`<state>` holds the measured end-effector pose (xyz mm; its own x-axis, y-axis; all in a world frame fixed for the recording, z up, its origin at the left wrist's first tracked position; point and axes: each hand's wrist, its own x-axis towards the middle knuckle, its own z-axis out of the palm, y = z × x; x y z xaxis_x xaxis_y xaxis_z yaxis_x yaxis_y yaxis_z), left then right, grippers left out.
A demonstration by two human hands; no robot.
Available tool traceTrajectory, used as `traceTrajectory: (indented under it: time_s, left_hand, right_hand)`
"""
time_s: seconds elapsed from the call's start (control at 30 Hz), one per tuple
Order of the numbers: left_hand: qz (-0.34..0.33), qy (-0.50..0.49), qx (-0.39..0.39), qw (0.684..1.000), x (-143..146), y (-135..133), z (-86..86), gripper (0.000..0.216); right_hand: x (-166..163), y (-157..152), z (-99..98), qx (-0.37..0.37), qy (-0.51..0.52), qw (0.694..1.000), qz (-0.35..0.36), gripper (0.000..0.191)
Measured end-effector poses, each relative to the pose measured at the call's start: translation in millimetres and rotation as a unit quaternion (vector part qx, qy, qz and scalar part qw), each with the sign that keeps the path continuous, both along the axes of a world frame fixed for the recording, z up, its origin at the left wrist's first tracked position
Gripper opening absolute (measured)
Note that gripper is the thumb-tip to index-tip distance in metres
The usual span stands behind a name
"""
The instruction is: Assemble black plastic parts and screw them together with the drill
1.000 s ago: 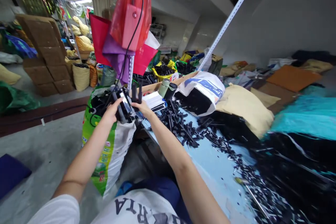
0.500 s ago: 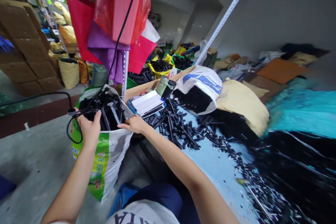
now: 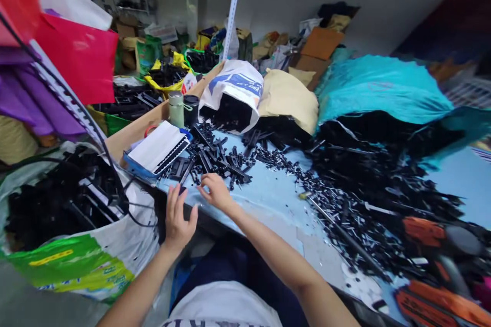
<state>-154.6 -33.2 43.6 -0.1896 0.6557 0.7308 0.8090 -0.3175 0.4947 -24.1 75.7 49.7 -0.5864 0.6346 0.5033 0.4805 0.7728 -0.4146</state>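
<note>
My left hand [image 3: 178,217] hovers open near the front edge of the light blue table [image 3: 268,199], fingers spread and holding nothing. My right hand [image 3: 215,191] rests on the table with fingers stretched toward a heap of black plastic parts [image 3: 215,156], touching the nearest pieces without gripping any. To my left stands a green and white sack [image 3: 72,260] filled with black plastic parts. A black cable [image 3: 115,184] hangs across the sack's mouth.
A white and blue box [image 3: 157,150] lies at the table's left edge, with two cups [image 3: 183,108] behind it. A white bag [image 3: 232,92], a tan sack [image 3: 287,94] and turquoise sheeting [image 3: 379,87] lie farther back. More black parts [image 3: 368,189] cover the right side. Orange tools [image 3: 425,230] lie at the right.
Both hands left the sack of black parts and came over to the table's front edge. The bundle my hands held a second ago is gone from them. The view swung right.
</note>
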Motion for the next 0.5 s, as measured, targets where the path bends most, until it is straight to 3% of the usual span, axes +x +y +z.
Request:
traceTrajectory:
  time_s: [0.1,0.23,0.37,0.5]
  left_hand:
    - [-0.042,0.017,-0.065,0.997,17,48,-7.8,0.033]
    - [-0.057,0.066,-0.16,0.983,43,102,-23.1,0.044]
    - [-0.086,0.122,-0.181,0.972,67,140,-29.1,0.049]
    - [-0.071,0.163,-0.175,0.968,84,195,-10.9,0.045]
  right_hand:
    - [68,23,-22.3,-0.039,0.038,0.995,-0.081,0.013]
    - [130,47,-34.6,-0.085,0.043,0.984,-0.153,0.012]
    - [167,92,-29.8,-0.13,0.021,0.962,-0.24,0.011]
    - [179,161,-17.6,-0.152,0.031,0.935,-0.318,0.019]
